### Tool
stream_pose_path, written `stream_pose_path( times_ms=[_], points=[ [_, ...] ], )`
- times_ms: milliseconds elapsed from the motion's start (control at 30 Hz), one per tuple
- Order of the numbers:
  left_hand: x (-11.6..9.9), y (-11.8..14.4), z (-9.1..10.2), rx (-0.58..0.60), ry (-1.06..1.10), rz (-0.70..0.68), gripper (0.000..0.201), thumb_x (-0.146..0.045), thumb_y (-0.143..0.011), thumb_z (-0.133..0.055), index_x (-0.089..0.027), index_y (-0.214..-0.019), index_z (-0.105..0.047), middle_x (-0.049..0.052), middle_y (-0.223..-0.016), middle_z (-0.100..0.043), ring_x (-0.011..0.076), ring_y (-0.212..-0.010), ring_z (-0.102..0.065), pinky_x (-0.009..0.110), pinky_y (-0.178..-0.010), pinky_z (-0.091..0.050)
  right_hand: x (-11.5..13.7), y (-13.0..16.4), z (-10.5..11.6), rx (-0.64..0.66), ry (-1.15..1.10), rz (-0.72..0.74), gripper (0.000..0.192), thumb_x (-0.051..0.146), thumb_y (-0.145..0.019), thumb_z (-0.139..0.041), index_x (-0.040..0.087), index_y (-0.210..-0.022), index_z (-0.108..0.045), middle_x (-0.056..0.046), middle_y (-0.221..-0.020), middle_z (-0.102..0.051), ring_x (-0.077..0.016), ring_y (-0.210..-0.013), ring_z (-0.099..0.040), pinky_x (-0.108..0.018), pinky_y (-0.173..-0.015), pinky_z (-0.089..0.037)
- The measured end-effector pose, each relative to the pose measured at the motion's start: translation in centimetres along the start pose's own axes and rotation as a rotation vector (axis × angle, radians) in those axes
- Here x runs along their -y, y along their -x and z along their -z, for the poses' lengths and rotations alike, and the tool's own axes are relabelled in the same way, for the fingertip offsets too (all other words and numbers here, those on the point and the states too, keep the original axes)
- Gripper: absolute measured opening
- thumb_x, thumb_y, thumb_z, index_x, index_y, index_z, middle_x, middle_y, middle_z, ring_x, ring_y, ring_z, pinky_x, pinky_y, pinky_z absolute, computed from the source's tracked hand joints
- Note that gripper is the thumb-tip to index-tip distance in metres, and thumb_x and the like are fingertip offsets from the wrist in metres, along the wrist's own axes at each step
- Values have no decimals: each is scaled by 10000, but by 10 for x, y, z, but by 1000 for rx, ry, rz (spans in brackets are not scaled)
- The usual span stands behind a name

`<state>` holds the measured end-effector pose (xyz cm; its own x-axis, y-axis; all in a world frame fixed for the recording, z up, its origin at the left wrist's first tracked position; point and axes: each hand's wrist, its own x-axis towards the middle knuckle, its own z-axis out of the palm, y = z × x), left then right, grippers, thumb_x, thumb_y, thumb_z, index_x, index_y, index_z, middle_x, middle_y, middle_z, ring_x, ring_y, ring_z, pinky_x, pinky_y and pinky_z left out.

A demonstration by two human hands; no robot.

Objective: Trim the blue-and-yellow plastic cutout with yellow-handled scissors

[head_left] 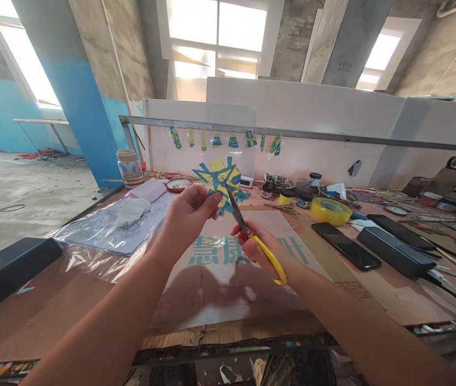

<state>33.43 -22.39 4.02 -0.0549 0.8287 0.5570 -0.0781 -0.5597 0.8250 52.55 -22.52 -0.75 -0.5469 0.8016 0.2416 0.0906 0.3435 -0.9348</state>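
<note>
Head camera: your scissors (240,219) slant above the pale sheet (211,316), their long axis running from the yellow handle at lower right to blade tips that point up and left, away from you, against the blue-and-yellow cutout (215,176). Your right hand (274,246) has its fingers curled around that handle; how far apart the blades stand, I cannot tell. Your left hand (189,214) pinches the cutout's lower left edge between thumb and forefinger, its pointed pieces fanning upward and sideways.
</note>
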Motion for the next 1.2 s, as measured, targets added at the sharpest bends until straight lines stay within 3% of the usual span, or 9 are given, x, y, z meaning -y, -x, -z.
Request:
stream_pose_path(
  times_ms=[633,1033,1200],
  points=[
    [2,2,-1,9,3,3,367,-384,-786,-811,-209,-712,-497,-81,-541,-571,75,-505,-530,212,-523,-436,-2,-2,-2,-50,-19,13,420,571,-845,-659,191,-972,-535,20,-773,-493,-100,-646,-441,-263,-601,-389],
    [-1,3,-2,-4,-69,17,417,-472,-760,-812,-218,-690,-490,-65,-538,-555,101,-505,-545,237,-523,-445,0,-2,-1,-63,-30,3,472,637,-787,-689,214,-936,-543,6,-765,-515,-118,-644,-445,-278,-589,-385],
    [-5,4,-2,15,-120,34,412,-516,-767,-792,-212,-680,-528,-33,-568,-624,118,-525,-584,243,-538,-462,-3,-3,0,-84,-59,27,552,724,-758,-674,222,-951,-548,16,-758,-466,-119,-632,-425,-264,-561,-380]
  ],
)
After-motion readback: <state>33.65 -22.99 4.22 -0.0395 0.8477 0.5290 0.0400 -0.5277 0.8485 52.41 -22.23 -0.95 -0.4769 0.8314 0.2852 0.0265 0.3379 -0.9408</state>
